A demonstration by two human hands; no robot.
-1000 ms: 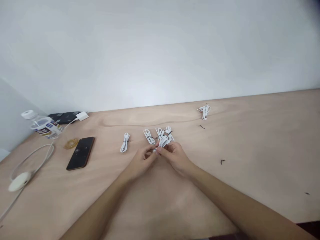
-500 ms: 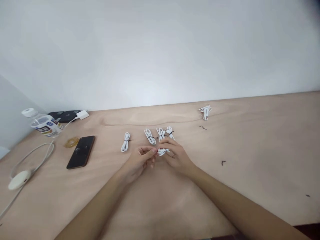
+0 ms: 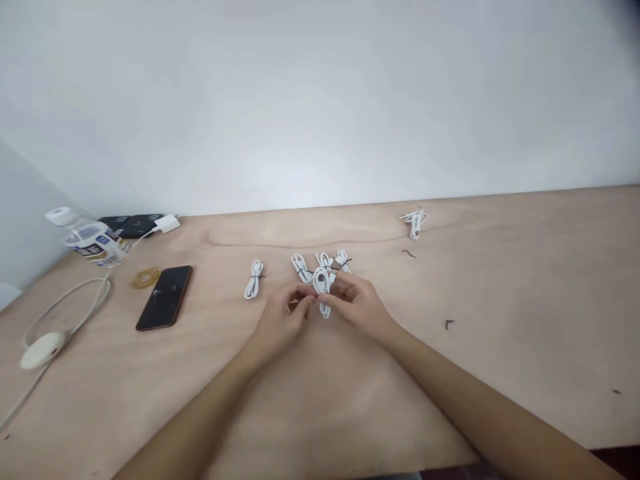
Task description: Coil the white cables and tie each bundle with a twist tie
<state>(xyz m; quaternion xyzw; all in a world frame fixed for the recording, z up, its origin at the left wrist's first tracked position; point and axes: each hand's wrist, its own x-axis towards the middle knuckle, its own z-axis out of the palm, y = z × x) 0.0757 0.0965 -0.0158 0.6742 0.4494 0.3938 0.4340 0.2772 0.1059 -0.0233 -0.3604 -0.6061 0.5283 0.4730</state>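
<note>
Both my hands meet over the middle of a light wooden table [image 3: 500, 280]. My left hand [image 3: 283, 317] and my right hand [image 3: 357, 303] pinch a small coiled white cable [image 3: 323, 288] between their fingertips, the coil standing upright. Just behind the hands lie three bundled white cables tied with dark twist ties [image 3: 323, 262], and one more bundled cable [image 3: 254, 279] lies to their left. Another loose white cable bundle [image 3: 414, 221] rests far back on the right.
A black phone [image 3: 165, 297] lies face up at left beside a roll of clear tape [image 3: 144, 277]. A water bottle [image 3: 87, 240] lies on its side near a white charger [image 3: 166, 224] and cord. Loose twist ties [image 3: 449, 324] dot the right side.
The coil in my hands has turned from lying flat to standing upright, and both hands have shifted slightly away from me. The view tilted a little.
</note>
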